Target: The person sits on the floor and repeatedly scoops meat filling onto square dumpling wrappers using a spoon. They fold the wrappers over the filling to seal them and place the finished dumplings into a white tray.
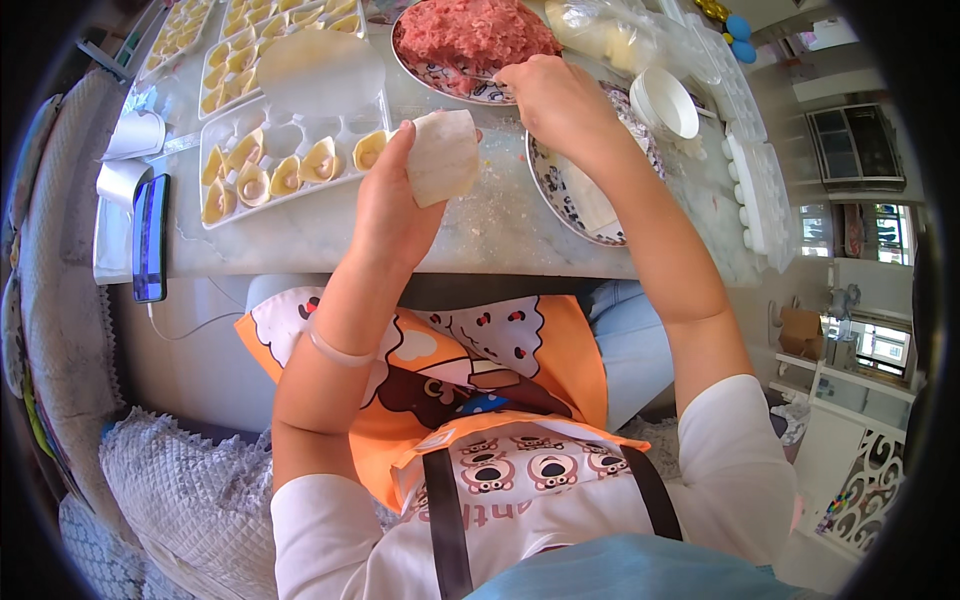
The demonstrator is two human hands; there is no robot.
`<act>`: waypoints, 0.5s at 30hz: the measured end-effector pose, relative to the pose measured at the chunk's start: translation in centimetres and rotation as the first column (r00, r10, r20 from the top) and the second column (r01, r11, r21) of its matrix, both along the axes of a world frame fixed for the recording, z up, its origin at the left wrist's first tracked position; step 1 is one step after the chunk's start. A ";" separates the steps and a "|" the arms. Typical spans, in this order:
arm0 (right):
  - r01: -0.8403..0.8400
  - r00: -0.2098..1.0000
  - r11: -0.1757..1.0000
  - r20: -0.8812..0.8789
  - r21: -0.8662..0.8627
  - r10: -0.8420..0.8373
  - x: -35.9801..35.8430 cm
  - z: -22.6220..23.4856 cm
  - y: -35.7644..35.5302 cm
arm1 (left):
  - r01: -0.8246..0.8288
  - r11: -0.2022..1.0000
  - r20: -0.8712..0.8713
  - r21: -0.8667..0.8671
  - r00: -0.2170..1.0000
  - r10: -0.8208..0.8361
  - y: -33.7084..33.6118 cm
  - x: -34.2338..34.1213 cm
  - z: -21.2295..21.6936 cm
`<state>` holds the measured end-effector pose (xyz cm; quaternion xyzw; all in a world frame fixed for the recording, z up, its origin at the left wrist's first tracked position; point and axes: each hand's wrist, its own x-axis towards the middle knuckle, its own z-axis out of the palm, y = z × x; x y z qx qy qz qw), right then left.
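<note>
My left hand (392,205) is half curled, supporting a wrapper (445,157): a thin, pale, matte sheet of roughly square outline with softly rounded corners, the thumb along its left side. My right hand (560,105) is closed in a pinch on a slender utensil (486,78), its far end at the minced meat (470,35). The meat, pink, coarse and moist, forms a loose mound on a patterned plate (404,62) with a dark rim.

Left of the wrapper, a white moulded tray (285,208) with rounded compartments carries folded dumplings (320,160), yellowish, smooth-skinned and pleated into cups; several compartments are bare. Further filled trays (232,75) lie beyond it. A translucent, blurred pale patch with a curved edge overlies part of these trays and obscures the pieces beneath.

My right forearm crosses above a second patterned plate (543,185), hiding part of it; flat pale sheets (588,200) lie within. Beside that forearm, a smooth white bowl (668,103) tilts near a crinkled clear plastic bag (640,38). White moulded containers (757,195) line the right edge of the grey-veined, flour-specked tabletop (480,245). At the left edge stands a phone (150,238), its thin white cable (185,338) hanging below.
</note>
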<state>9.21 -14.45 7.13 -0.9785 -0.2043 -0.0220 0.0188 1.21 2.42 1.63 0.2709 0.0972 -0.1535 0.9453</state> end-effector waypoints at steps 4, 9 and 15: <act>-0.060 0.992 0.993 0.118 0.106 0.048 0.6 -0.7 0.0 | 0.005 1.000 -0.002 0.024 1.000 -0.005 -0.1 -0.1 0.4; -0.111 0.994 0.994 0.021 -0.010 0.111 0.7 0.6 -0.9 | 0.000 0.999 -0.005 0.047 1.000 0.000 -0.1 -0.1 0.7; -0.219 0.970 0.975 0.115 0.029 0.214 0.9 -0.1 -0.1 | 0.006 0.999 -0.009 0.054 1.000 -0.005 -0.2 -0.1 0.6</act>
